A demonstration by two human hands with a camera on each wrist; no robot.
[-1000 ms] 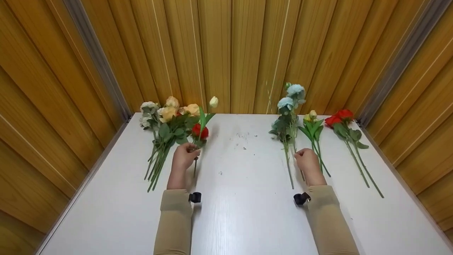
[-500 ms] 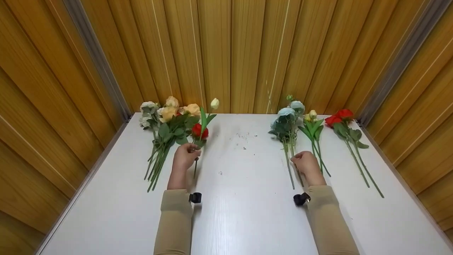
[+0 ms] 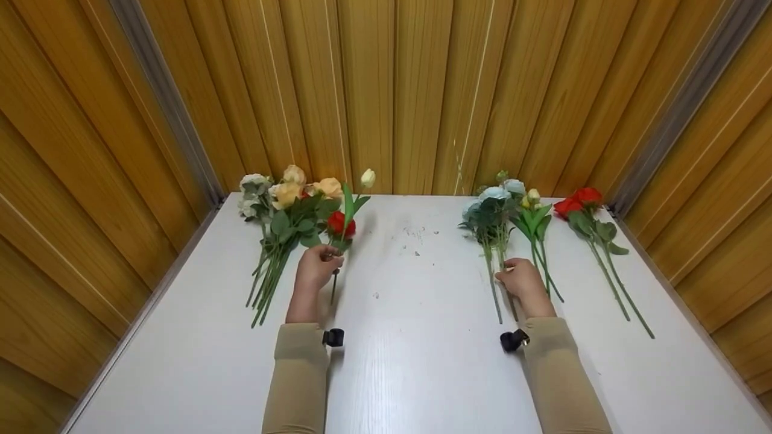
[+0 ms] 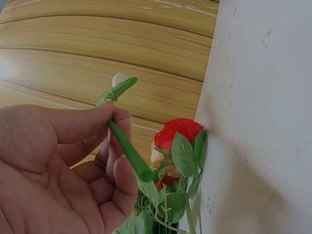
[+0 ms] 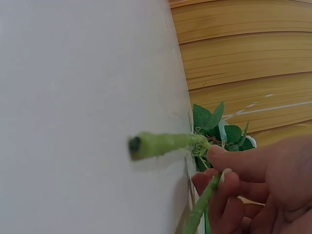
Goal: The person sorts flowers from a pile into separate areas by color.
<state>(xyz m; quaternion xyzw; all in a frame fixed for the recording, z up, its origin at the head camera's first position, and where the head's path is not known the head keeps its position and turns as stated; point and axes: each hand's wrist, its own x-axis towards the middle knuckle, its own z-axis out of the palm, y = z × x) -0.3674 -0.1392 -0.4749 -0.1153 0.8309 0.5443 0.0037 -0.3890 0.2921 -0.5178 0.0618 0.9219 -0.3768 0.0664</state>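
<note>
In the head view my left hand (image 3: pixel 315 265) pinches the green stem (image 4: pixel 129 151) of a cream-white tulip (image 3: pixel 368 177) between thumb and fingers, raised above the table. Just beyond that hand lies a red rose (image 3: pixel 341 223). My right hand (image 3: pixel 523 280) pinches a stem of the light blue flowers (image 3: pixel 494 193), low over the tabletop. Two stem ends show in the right wrist view: a thick blurred stem (image 5: pixel 161 145) at the thumb, and a thinner stem (image 5: pixel 197 209) among the fingers. Which blossom each belongs to I cannot tell.
Peach roses (image 3: pixel 286 194) and white flowers (image 3: pixel 248 208) lie bunched at the far left of the white table (image 3: pixel 392 361). Right of the blue flowers are yellowish tulips (image 3: pixel 532 202), then red roses (image 3: pixel 578 201). Wood-patterned walls (image 3: pixel 416 96) enclose the table's back and sides.
The blue blossoms in my right hand have dropped down onto the others and shifted slightly right. That hand moved a little toward me. My left hand with the tulip has barely moved.
</note>
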